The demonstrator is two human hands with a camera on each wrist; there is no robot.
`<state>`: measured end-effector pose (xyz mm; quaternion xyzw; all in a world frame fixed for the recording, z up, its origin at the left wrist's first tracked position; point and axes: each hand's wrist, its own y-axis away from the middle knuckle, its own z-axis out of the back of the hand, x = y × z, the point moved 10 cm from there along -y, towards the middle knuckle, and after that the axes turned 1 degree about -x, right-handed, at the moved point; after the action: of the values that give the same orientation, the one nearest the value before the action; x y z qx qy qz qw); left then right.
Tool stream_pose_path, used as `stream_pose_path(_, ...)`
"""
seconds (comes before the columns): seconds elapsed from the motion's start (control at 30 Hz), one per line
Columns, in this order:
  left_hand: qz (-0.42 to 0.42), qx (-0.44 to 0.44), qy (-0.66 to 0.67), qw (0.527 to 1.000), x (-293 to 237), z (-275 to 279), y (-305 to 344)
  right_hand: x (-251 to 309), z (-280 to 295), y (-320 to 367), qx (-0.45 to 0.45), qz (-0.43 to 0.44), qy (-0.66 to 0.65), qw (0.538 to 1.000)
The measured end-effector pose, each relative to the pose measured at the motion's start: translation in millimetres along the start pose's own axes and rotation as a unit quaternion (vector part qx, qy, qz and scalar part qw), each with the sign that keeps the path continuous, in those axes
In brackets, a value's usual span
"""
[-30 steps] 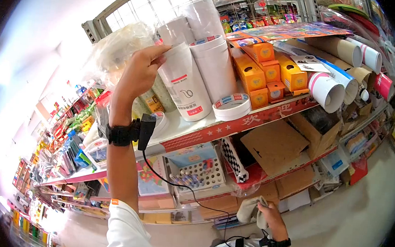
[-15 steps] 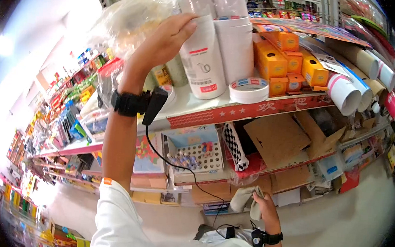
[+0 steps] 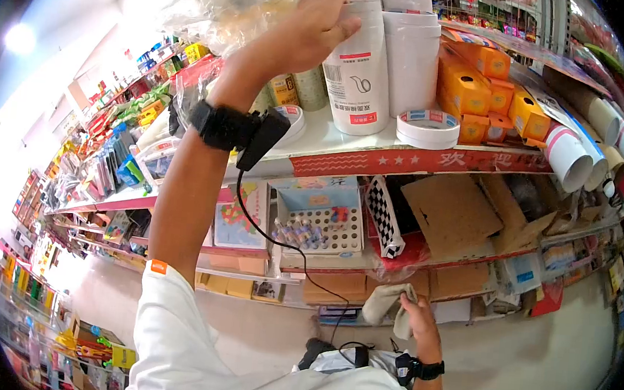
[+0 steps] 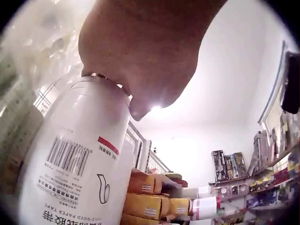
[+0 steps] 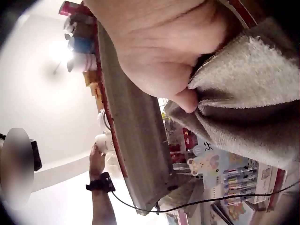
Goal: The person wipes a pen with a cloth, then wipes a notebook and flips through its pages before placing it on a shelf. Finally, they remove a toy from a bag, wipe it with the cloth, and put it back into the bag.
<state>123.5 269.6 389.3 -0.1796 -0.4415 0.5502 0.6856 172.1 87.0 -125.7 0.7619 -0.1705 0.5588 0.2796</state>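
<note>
On the upper shelf stands a tall white wrapped stack of double-sided paper tape (image 3: pixel 357 85), its red label and barcode facing front. My left hand (image 3: pixel 299 36) grips its top end, with the thumb over the front. In the left wrist view the hand covers the top of the tape stack (image 4: pixel 79 150), and most of the fingers are hidden. A single white tape roll (image 3: pixel 427 131) lies beside the stack's base. Lower down near my body, my right hand (image 3: pixel 425 327) holds a folded grey-beige cloth (image 3: pixel 382 303); its thick folds fill the right wrist view.
More white tape stacks (image 3: pixel 410 63) stand just right, then orange boxes (image 3: pixel 468 79) and paper tubes (image 3: pixel 570 160). A clear plastic bag (image 3: pixel 231 9) bulges behind my left hand. Below are a tray of pens (image 3: pixel 317 225) and cardboard (image 3: pixel 450 213). A black cable (image 3: pixel 272 237) hangs from my left wrist.
My left hand has shifted from the stack's upper left edge to over its top. The shelf has moved up and right in the head view. The right hand keeps hold of the cloth.
</note>
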Motion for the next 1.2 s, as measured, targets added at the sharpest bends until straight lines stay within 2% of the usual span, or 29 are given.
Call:
stream_pose_path(0.07,0.063,-0.008,-0.011,0.998,-5.2,25.5,2.8,2.4,2.0,0.5,-0.011,0.032,0.030,0.999)
stream_pose_path(0.1,0.094,-0.008,-0.014,0.995,-15.4,42.2,5.0,-2.4,2.5,2.1,-0.010,0.007,0.027,1.000)
stream_pose_path(0.17,0.037,-0.118,-0.062,0.990,-45.0,80.5,20.1,-8.5,3.2,9.9,-0.012,-0.051,0.013,0.999)
stream_pose_path(0.2,0.117,-0.138,0.034,0.983,-53.7,80.0,40.8,-4.8,-3.4,14.6,0.007,-0.066,-0.010,0.998)
stream_pose_path(0.27,0.279,-0.165,0.216,0.921,-92.5,74.8,105.5,1.1,-6.5,17.7,0.032,-0.018,-0.002,0.999)
stream_pose_path(0.3,0.240,-0.072,0.278,0.927,-123.7,47.9,121.4,6.5,-5.9,17.4,0.044,0.013,0.006,0.999)
stream_pose_path(0.37,0.174,0.128,0.394,0.894,-194.1,-5.4,167.3,17.2,-17.9,25.8,0.090,0.030,0.042,0.995)
stream_pose_path(0.4,0.231,0.239,0.338,0.881,-222.9,-50.8,195.3,26.4,-26.5,31.0,0.116,0.041,0.064,0.990)
stream_pose_path(0.43,0.250,0.292,0.333,0.861,-244.0,-82.0,222.6,35.6,-35.2,35.4,0.142,0.061,0.102,0.983)
stream_pose_path(0.5,0.260,0.297,0.377,0.838,-277.4,-115.8,270.4,54.8,-56.9,46.5,0.199,0.100,0.180,0.958)
stream_pose_path(0.53,0.310,0.315,0.405,0.801,-279.7,-123.2,290.4,63.8,-65.2,51.6,0.208,0.084,0.251,0.942)
stream_pose_path(0.6,0.404,0.348,0.454,0.714,-282.4,-133.2,324.4,65.4,-76.3,54.6,0.229,0.113,0.287,0.923)
stream_pose_path(0.63,0.420,0.348,0.459,0.701,-279.1,-132.3,329.7,64.9,-82.3,55.8,0.240,0.127,0.306,0.913)
stream_pose_path(0.7,0.457,0.347,0.465,0.674,-269.7,-124.3,340.2,46.3,-88.4,54.2,0.254,0.088,0.326,0.906)
stream_pose_path(0.73,0.478,0.382,0.441,0.657,-265.9,-123.3,347.8,34.0,-90.6,52.8,0.264,0.069,0.357,0.893)
stream_pose_path(0.87,0.478,0.388,0.432,0.659,-257.6,-123.0,377.5,12.6,-104.2,53.3,0.282,0.062,0.400,0.870)
stream_pose_path(0.97,0.462,0.356,0.458,0.670,-246.2,-124.5,384.0,26.0,-113.1,53.6,0.252,0.059,0.327,0.909)
stream_pose_path(1.03,0.439,0.330,0.472,0.690,-240.6,-127.0,383.8,27.2,-115.4,49.4,0.217,0.027,0.348,0.912)
stream_pose_path(1.07,0.433,0.357,0.476,0.677,-240.5,-128.4,385.9,24.6,-118.3,50.3,0.201,0.008,0.355,0.913)
stream_pose_path(1.13,0.416,0.409,0.485,0.651,-235.8,-130.1,387.2,21.7,-128.5,47.4,0.164,0.029,0.352,0.921)
stream_pose_path(1.2,0.391,0.402,0.526,0.639,-232.6,-124.8,391.2,20.6,-141.9,45.8,0.148,0.020,0.380,0.913)
